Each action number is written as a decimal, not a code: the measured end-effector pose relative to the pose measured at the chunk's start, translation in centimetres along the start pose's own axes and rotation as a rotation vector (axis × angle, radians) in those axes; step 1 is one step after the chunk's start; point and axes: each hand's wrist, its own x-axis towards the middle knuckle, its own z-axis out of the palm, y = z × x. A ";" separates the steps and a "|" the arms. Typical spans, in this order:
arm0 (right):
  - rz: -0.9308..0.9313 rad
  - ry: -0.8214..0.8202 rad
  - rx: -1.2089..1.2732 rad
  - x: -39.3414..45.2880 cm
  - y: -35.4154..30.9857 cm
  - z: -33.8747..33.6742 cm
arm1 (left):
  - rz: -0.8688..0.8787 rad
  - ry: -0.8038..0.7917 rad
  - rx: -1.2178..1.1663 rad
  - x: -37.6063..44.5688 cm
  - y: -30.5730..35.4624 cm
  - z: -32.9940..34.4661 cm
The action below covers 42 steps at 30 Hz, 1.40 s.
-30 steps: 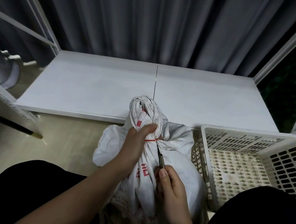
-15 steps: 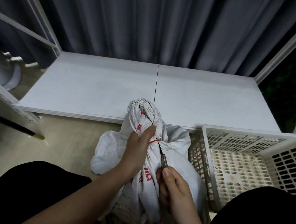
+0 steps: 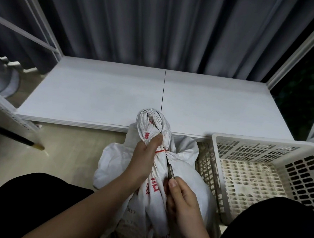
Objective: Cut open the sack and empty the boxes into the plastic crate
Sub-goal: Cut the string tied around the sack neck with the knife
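Head view: sack (image 3: 184,169) neck upright.

Dim room, soft light from overhead on the white shelf (image 3: 98,96); corners at five and seven o'clock fall black; edges bow outward; focus sharp.

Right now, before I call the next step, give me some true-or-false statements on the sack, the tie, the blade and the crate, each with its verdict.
1. The left hand grips the bunched neck of the white woven sack. True.
2. The thin red tie has been cut off the neck. False: it is wound round the neck.
3. The right hand holds a slim metal blade pointing up at the tie. True.
4. The cream perforated plastic crate holds boxes. False: no boxes show in it.
5. The crate stands on the white shelf board. False: it stands in front of the board.
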 end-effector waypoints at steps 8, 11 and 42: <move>-0.120 0.071 -0.107 0.2 0.7 0.4 | -0.085 -0.015 -0.061 0.0 0.0 0.0; -0.068 0.039 -0.045 0.2 0.7 0.3 | -0.053 -0.026 -0.039 0.1 -0.2 -0.1; 0.111 -0.035 0.268 0.1 0.0 0.3 | -0.009 -0.088 0.073 0.9 -1.0 -0.1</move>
